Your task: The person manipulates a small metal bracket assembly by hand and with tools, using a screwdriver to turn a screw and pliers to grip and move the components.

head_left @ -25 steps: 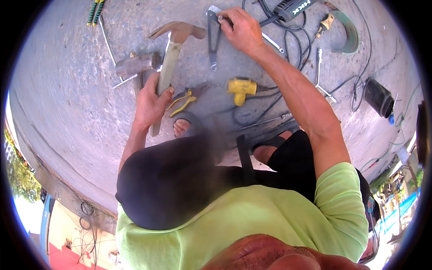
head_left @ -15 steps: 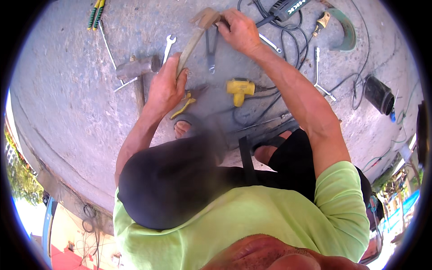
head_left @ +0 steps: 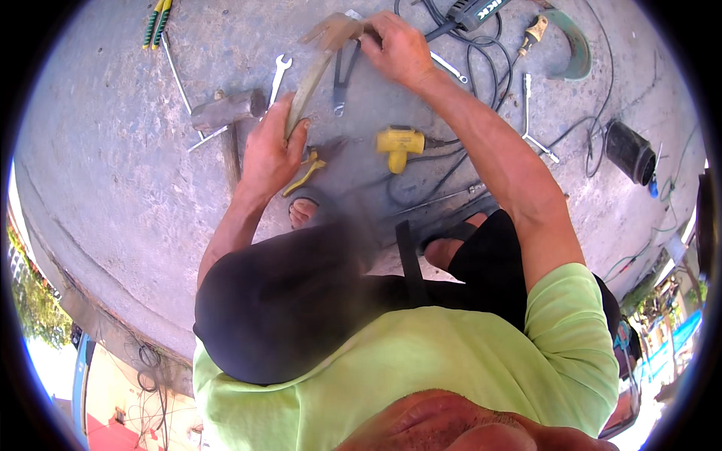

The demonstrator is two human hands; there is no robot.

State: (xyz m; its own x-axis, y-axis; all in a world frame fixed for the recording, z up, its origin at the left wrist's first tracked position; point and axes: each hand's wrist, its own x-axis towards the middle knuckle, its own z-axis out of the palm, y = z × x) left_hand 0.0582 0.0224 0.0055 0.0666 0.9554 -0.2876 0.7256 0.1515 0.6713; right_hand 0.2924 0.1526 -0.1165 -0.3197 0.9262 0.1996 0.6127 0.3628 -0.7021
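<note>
A claw hammer (head_left: 310, 84) with a worn handle and brownish head is held above the concrete floor. My left hand (head_left: 269, 152) is wrapped round the handle's lower part. At the striking end of the head, my right hand (head_left: 400, 51) has its fingers curled and closed on it; the fingertips are partly hidden. Below the hammer lies an open-ended wrench (head_left: 280, 71), beside a dark flat strip-like tool (head_left: 341, 94). A mallet (head_left: 226, 110) with a thick head rests left of my left hand. Close to that wrist are yellow-handled pliers (head_left: 307, 179).
A yellow tool (head_left: 400, 140) with a cable lies between my arms. Farther right are a black power tool (head_left: 475, 13), a screwdriver (head_left: 534, 34), a curved green piece (head_left: 577, 56), an angled wrench (head_left: 528, 113) and a black cylinder (head_left: 630, 154). Green-handled pliers (head_left: 156, 26) lie far left.
The hammer has shifted slightly left and toward me, with both hands still on it. The whole view has moved a little. Tools on the floor keep their places.
</note>
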